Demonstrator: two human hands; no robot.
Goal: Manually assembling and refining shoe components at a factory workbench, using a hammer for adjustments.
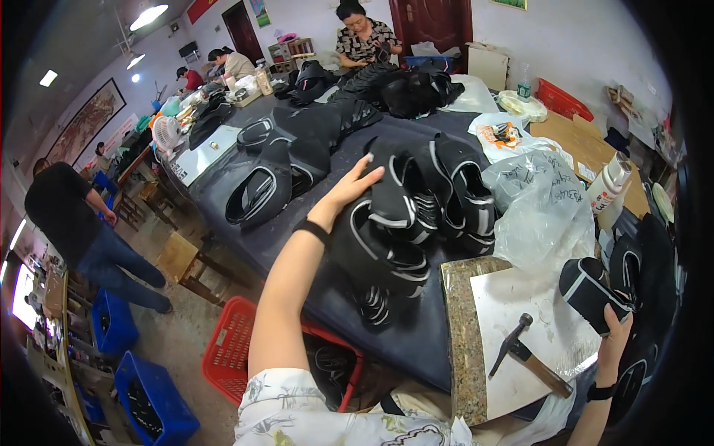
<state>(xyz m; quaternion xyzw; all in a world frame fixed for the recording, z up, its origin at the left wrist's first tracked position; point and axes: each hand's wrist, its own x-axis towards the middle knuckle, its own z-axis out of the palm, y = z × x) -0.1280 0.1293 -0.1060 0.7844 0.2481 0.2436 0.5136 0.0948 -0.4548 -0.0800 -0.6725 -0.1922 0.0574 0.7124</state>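
Observation:
My right hand (616, 336), at the right edge of the table, grips a black shoe upper (587, 286) with pale grey trim, thumb on its near side. My left hand (353, 186) reaches over the table and touches the edge of a pile of black shoe uppers (390, 201). Its thumb and index finger are apart; the other fingers are partly hidden. Between my arms, a hammer (532, 359) with a wooden handle lies on a white sheet (506, 297) over a speckled stone slab (465, 338).
Clear plastic bags (543, 208) and a white bottle (611, 184) stand beyond the slab. More uppers (260, 195) run down the table toward a seated co-worker (364, 41). Below the near edge is a red basket (230, 334). Another person (82, 215) stands left, near wooden stools (182, 260).

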